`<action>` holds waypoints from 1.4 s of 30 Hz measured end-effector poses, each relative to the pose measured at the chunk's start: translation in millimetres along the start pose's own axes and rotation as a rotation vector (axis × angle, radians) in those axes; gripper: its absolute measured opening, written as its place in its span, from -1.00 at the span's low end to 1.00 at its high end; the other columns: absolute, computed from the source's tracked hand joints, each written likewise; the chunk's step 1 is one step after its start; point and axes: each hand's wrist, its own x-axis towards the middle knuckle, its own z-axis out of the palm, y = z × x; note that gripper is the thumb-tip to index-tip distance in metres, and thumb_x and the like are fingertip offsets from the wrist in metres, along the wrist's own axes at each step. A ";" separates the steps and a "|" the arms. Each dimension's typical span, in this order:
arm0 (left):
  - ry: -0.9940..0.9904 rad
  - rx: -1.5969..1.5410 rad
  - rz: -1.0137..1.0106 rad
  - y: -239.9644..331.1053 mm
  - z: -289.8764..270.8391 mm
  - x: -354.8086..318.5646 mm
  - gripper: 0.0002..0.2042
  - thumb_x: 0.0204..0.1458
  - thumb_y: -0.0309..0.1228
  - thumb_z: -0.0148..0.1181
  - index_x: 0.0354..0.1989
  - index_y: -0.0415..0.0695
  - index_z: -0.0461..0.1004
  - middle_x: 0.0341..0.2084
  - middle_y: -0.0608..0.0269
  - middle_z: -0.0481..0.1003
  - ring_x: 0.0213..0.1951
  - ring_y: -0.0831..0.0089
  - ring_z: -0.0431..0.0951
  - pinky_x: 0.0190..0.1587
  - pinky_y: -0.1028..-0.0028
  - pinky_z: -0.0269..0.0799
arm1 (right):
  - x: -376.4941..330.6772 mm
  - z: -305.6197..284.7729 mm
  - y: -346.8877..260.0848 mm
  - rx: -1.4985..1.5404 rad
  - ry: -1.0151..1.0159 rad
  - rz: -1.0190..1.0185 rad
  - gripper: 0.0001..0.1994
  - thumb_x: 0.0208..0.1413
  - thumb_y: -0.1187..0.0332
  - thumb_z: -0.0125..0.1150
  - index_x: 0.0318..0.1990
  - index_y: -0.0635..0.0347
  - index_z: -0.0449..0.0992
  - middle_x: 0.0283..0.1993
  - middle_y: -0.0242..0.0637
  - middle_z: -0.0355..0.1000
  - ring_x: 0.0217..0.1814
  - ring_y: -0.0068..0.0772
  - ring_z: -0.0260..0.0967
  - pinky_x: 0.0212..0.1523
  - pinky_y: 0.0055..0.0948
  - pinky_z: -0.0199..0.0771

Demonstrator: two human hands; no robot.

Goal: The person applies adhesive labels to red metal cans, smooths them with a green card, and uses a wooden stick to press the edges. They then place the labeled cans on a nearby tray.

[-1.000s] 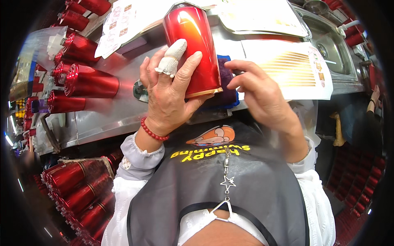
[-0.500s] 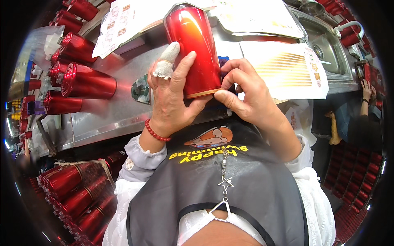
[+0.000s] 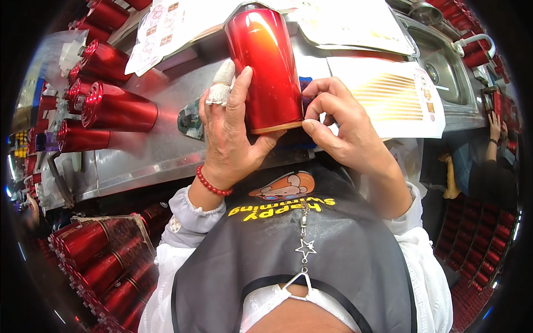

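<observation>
A glossy red metal tumbler (image 3: 266,66) with a thin gold band at its near end is held over a steel worktop (image 3: 150,150). My left hand (image 3: 230,133) wraps around its left side and near end; one finger is bandaged in white and a red bead bracelet (image 3: 210,183) sits on the wrist. My right hand (image 3: 338,125) touches the tumbler's gold band at the lower right edge, thumb and fingertips pinched against it. A blue pad lies under the tumbler, mostly hidden.
Several red tumblers (image 3: 111,105) lie on the worktop at left. A box of more red tumblers (image 3: 100,261) sits at lower left. Sheets of gold striped stickers (image 3: 388,94) lie at right, a steel sink (image 3: 444,61) beyond. Another person's hand (image 3: 494,127) shows at far right.
My right hand has moved left from the sticker sheet onto the tumbler's gold-banded edge. My left hand keeps holding the tumbler in about the same place.
</observation>
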 end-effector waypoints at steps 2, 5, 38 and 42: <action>0.003 -0.001 -0.002 0.3 0.5 0.1 0.00 -0.06 0.02 0.49 0.49 -0.19 0.10 0.30 -0.10 0.32 0.33 0.00 0.30 0.39 -0.07 -0.08 | -0.2 1.4 3.3 0.009 -0.001 0.000 -0.90 0.13 0.49 0.30 -0.32 0.23 0.47 0.08 -0.17 0.33 0.02 -0.39 0.31 -0.07 -0.49 0.35; -0.025 0.007 -0.020 4.0 -1.8 -0.7 0.00 -0.02 0.04 0.45 0.50 -0.20 0.07 0.22 0.01 0.43 0.25 0.08 0.41 0.40 -0.11 -0.08 | 1.1 1.3 5.6 0.015 -0.003 -0.025 -0.90 0.11 0.48 0.31 -0.32 0.23 0.47 0.08 -0.17 0.33 0.05 -0.38 0.30 -0.06 -0.48 0.35; -0.073 -0.036 -0.062 -2.8 1.6 -12.0 0.00 0.16 0.11 0.24 0.51 -0.41 -0.10 0.37 -0.30 0.22 0.40 -0.13 0.25 0.41 -0.22 -0.17 | 6.3 6.2 3.0 0.026 0.022 -0.062 -0.93 0.06 0.52 0.29 -0.33 0.24 0.50 0.08 -0.16 0.24 -0.04 -0.43 0.30 -0.14 -0.52 0.39; -0.113 -0.204 -0.107 -1.6 -11.0 -10.8 -0.02 0.20 0.20 0.12 0.51 -0.38 -0.05 0.40 -0.26 0.20 0.44 -0.10 0.17 0.42 -0.21 -0.20 | 6.3 4.2 -3.9 0.054 0.016 0.000 -0.94 0.04 0.52 0.26 -0.33 0.28 0.51 0.07 0.01 0.28 0.12 -0.02 0.37 0.14 -0.20 0.41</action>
